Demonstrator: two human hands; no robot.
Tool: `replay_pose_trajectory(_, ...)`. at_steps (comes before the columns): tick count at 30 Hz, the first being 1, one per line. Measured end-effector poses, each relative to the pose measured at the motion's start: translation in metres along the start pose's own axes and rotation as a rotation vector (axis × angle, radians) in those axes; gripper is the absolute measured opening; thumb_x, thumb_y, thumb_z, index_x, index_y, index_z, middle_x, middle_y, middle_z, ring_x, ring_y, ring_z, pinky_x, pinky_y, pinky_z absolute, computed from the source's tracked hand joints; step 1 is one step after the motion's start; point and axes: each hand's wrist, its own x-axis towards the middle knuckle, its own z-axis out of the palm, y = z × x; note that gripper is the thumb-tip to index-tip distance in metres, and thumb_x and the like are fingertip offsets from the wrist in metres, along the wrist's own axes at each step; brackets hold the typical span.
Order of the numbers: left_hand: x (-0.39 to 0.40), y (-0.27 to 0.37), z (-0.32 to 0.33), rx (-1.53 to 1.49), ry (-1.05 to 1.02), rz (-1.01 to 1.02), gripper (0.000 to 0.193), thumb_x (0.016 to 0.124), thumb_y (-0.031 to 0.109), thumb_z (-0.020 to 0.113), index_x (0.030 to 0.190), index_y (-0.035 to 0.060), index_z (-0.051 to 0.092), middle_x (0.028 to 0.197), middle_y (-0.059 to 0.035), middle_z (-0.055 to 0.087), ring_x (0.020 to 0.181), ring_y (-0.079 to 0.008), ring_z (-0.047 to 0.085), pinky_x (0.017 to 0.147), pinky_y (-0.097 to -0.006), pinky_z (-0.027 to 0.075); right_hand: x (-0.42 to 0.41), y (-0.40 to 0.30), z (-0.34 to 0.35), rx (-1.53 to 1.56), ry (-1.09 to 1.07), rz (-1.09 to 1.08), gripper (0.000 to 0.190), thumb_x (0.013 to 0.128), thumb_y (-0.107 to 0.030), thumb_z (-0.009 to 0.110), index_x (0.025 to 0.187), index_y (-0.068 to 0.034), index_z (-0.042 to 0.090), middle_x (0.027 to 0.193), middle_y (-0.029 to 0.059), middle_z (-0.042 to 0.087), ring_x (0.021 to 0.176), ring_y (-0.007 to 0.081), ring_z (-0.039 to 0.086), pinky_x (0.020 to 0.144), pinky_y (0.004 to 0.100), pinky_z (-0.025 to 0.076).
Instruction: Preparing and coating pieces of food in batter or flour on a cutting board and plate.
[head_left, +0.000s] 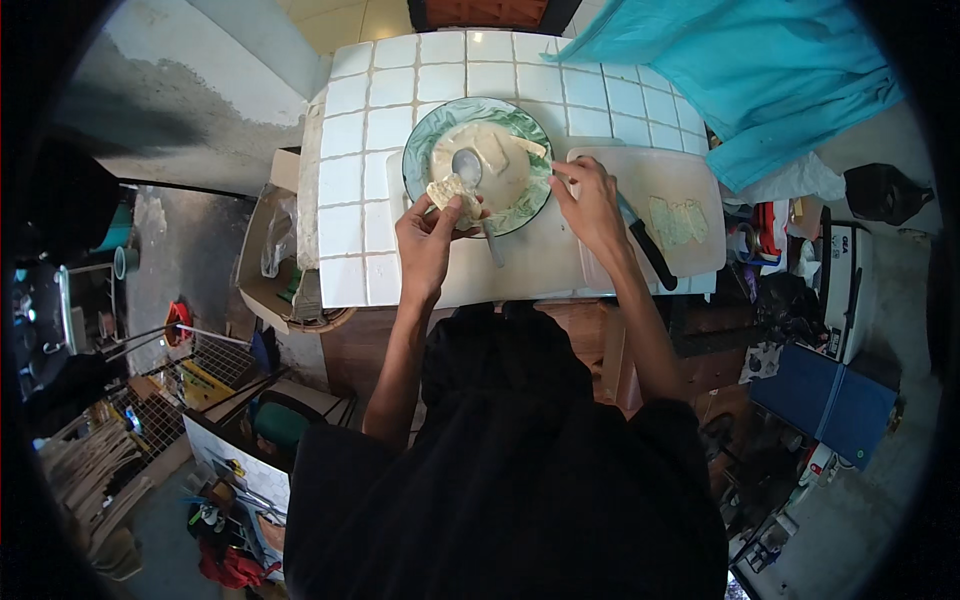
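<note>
My left hand (431, 238) pinches a pale, batter-coated piece of tempeh (448, 192) over the near left part of a green marbled enamel plate (424, 146). Pale liquid batter (506, 187) fills the middle of the plate, with pale slices lying in it. A metal spoon (466, 166) rests in the batter, its handle over the near rim. My right hand (589, 196) is at the plate's right rim, fingers apart, holding nothing that shows. To its right, a knife with a black handle (652, 253) lies on a whitish plastic tray (637, 169), near several thin pale-green slices (677, 221).
The white tiled table (341, 180) extends under the plate and tray. A turquoise cloth (750, 75) hangs over its far right corner. An open cardboard box (262, 300) stands beside the left edge. Bags and other items crowd the right side.
</note>
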Motion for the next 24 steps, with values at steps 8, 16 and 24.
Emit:
replay_pose_trajectory(8, 0.016, 0.004, -0.02, 0.175, 0.055, 0.051, 0.029, 0.093, 0.018, 0.062, 0.108, -0.0078, 0.063, 0.093, -0.0155, 0.07, 0.086, -0.0229, 0.07, 0.071, -0.0307, 0.056, -0.028, -0.023, 0.002, 0.169, -0.028, 0.164, 0.029, 0.088, -0.023, 0.066, 0.104, 0.001, 0.064, 0.087, 0.0146, 0.067, 0.071, 0.0238, 0.062, 0.069, 0.0355, 0.05)
replay_pose_trajectory(16, 0.031, 0.008, -0.034, 0.418, 0.133, 0.11, 0.028, 0.089, 0.018, 0.067, 0.102, -0.007, 0.067, 0.081, -0.0102, 0.069, 0.072, -0.0151, 0.066, 0.063, -0.0261, 0.051, -0.066, -0.06, 0.036, 0.551, -0.241, 0.391, 0.042, 0.089, -0.031, 0.067, 0.107, -0.003, 0.041, 0.078, 0.0148, 0.063, 0.073, 0.022, 0.066, 0.062, 0.0361, 0.049)
replay_pose_trajectory(24, 0.035, 0.018, -0.032, 0.885, 0.118, 0.102, 0.04, 0.081, 0.023, 0.071, 0.116, 0.0049, 0.064, 0.083, -0.0126, 0.071, 0.073, -0.0222, 0.07, 0.066, -0.0335, 0.053, -0.034, -0.046, 0.019, 0.753, -0.221, 0.481, 0.034, 0.089, -0.024, 0.068, 0.108, -0.003, 0.048, 0.071, 0.0113, 0.061, 0.061, 0.0162, 0.057, 0.055, 0.032, 0.044)
